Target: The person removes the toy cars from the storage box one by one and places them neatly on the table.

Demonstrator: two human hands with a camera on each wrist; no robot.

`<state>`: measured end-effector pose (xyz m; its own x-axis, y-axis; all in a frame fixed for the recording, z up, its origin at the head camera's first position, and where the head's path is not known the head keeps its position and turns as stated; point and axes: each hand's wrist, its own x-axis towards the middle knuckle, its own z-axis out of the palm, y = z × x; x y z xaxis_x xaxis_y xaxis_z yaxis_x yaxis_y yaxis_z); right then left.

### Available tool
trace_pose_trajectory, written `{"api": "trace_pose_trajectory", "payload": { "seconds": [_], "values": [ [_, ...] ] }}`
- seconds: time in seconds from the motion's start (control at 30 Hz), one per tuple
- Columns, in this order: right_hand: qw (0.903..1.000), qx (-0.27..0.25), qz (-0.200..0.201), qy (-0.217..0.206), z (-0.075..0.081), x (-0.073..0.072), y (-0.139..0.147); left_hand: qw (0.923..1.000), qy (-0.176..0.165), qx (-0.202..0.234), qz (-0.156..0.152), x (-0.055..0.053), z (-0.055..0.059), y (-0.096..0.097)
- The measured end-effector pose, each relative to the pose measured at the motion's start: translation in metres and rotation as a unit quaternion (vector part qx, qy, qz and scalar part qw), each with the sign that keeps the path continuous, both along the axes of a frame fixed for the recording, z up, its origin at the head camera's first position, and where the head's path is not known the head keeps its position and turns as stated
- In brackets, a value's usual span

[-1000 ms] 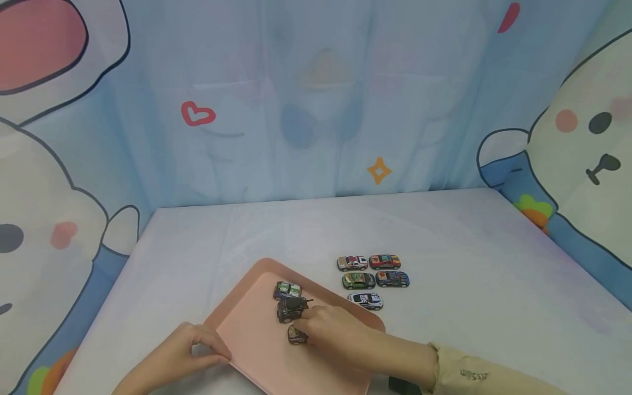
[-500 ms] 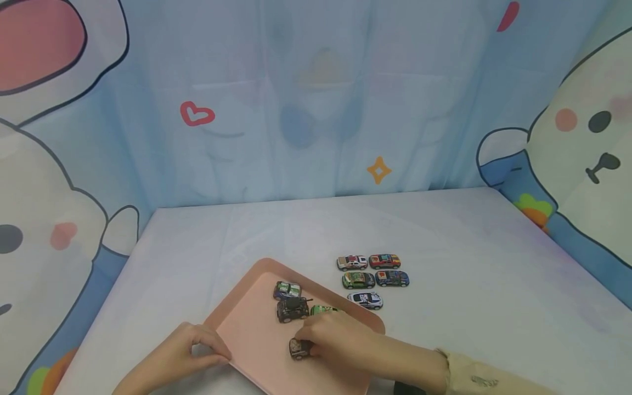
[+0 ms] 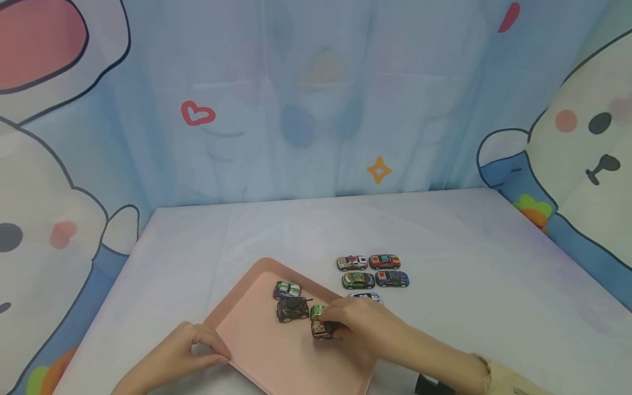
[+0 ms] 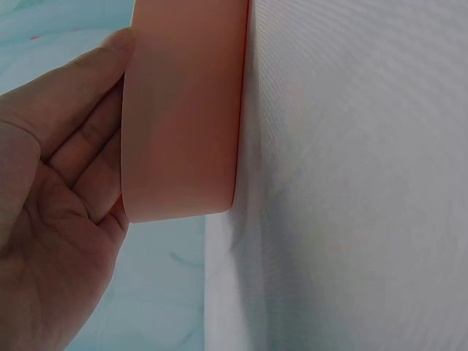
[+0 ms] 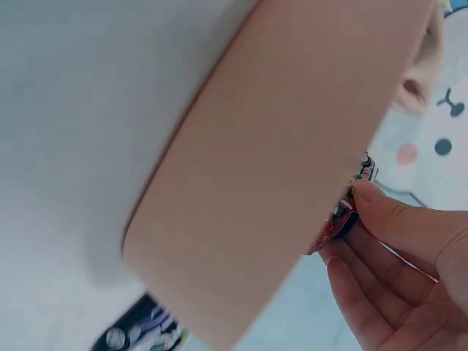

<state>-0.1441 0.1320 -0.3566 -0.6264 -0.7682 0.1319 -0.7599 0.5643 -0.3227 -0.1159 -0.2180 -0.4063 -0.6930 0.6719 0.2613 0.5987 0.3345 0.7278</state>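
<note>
A pink tray lies at an angle on the table. My left hand holds its near-left rim, thumb at the edge and fingers on the side wall in the left wrist view. Over the tray, my right hand pinches a dark toy car, whose red side shows in the right wrist view. Just behind it is a green toy car, partly hidden by the fingers. A black toy off-road truck and a green-and-white toy car stand to the left inside the tray.
Beyond the tray's right rim, several toy cars stand in rows, including a red one, a blue one and a white one partly hidden by the right hand. A black object shows under the right forearm.
My right hand first draws the dark car toward the near side, then moves it right and back, close against the green car. The left hand stays on the rim.
</note>
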Motion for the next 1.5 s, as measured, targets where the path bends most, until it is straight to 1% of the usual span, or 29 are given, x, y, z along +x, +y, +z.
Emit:
{"api": "trace_pose_trajectory", "payload": {
  "seconds": [0.13, 0.3, 0.5, 0.63, 0.8, 0.97, 1.2, 1.37, 1.5],
  "values": [
    [0.9996, -0.020, -0.017, 0.008, 0.005, -0.003, 0.016, 1.0000, 0.003, 0.007, -0.004, -0.001, -0.001, 0.000],
    [0.9975, -0.016, -0.065, 0.023, 0.009, -0.011, 0.041, 0.9998, 0.004, 0.014, -0.009, -0.001, -0.002, 0.001],
    [0.9906, -0.024, -0.128, 0.041, 0.005, -0.021, 0.072, 1.0000, -0.001, 0.008, -0.003, 0.000, -0.001, 0.001],
    [0.9866, -0.026, -0.155, 0.044, -0.001, -0.025, 0.089, 1.0000, 0.002, 0.003, 0.004, 0.000, 0.000, 0.001],
    [0.9852, -0.024, -0.166, 0.033, -0.010, -0.030, 0.104, 1.0000, 0.002, 0.002, 0.004, 0.000, 0.001, 0.001],
    [0.9843, -0.019, -0.175, 0.017, -0.019, -0.035, 0.112, 1.0000, -0.005, 0.004, 0.005, 0.000, 0.001, 0.001],
    [0.9858, 0.003, -0.167, 0.014, -0.030, -0.042, 0.115, 1.0000, 0.003, 0.008, 0.000, 0.000, -0.001, 0.001],
    [0.9853, 0.006, -0.171, 0.010, -0.034, -0.045, 0.115, 1.0000, 0.000, 0.002, 0.005, 0.000, -0.001, 0.001],
    [0.9862, 0.003, -0.165, 0.013, -0.036, -0.046, 0.115, 0.9999, -0.002, -0.003, 0.010, 0.001, 0.000, 0.001]
  ]
}}
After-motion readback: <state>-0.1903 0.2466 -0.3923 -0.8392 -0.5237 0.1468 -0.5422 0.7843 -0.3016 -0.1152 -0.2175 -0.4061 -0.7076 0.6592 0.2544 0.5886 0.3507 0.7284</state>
